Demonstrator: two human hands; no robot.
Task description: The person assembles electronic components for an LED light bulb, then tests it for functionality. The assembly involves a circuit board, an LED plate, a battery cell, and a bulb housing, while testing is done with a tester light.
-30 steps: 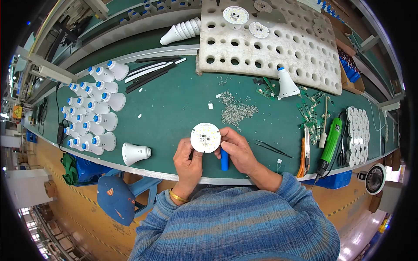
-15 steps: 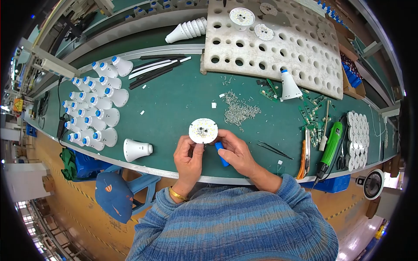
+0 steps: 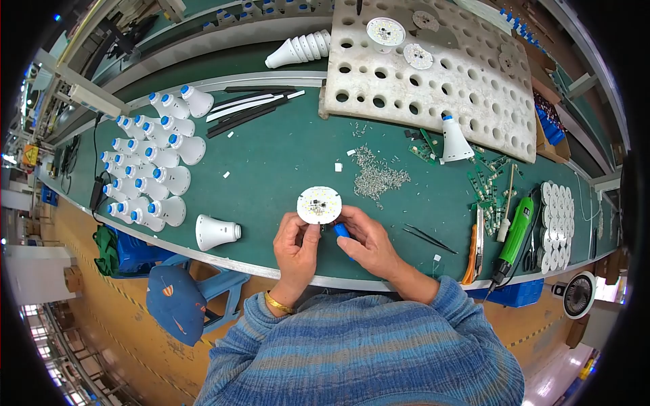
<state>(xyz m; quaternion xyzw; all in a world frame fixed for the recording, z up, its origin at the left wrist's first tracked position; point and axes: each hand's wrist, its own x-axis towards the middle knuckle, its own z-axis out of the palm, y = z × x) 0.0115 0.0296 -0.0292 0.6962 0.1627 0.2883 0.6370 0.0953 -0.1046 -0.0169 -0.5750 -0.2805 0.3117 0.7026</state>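
Note:
A round white LED board point(image 3: 319, 205) with small chips on its face is held up near the front edge of the bench. My left hand point(image 3: 296, 252) pinches its lower left rim between thumb and fingers. In my right hand point(image 3: 371, 245), a blue cylinder point(image 3: 343, 232) lies between thumb and fingers, just under the board's right side. Whatever lies behind the board is hidden. To the left, a white bulb housing point(image 3: 217, 232) rests on its side. Beyond the hands is a pile of small metal pins point(image 3: 379, 176).
Many white bulb housings point(image 3: 162, 157) stand at left. A perforated board point(image 3: 433, 81) is at the back. On the right are circuit scraps point(image 3: 483, 186), tweezers point(image 3: 431, 239), an orange cutter point(image 3: 472, 250), a green electric tool point(image 3: 518, 230) and stacked discs point(image 3: 556, 227).
The view has shifted slightly, so the bench contents appear a little to the right. The LED board is tilted slightly differently, and less of the blue cylinder shows. Both hands keep their hold.

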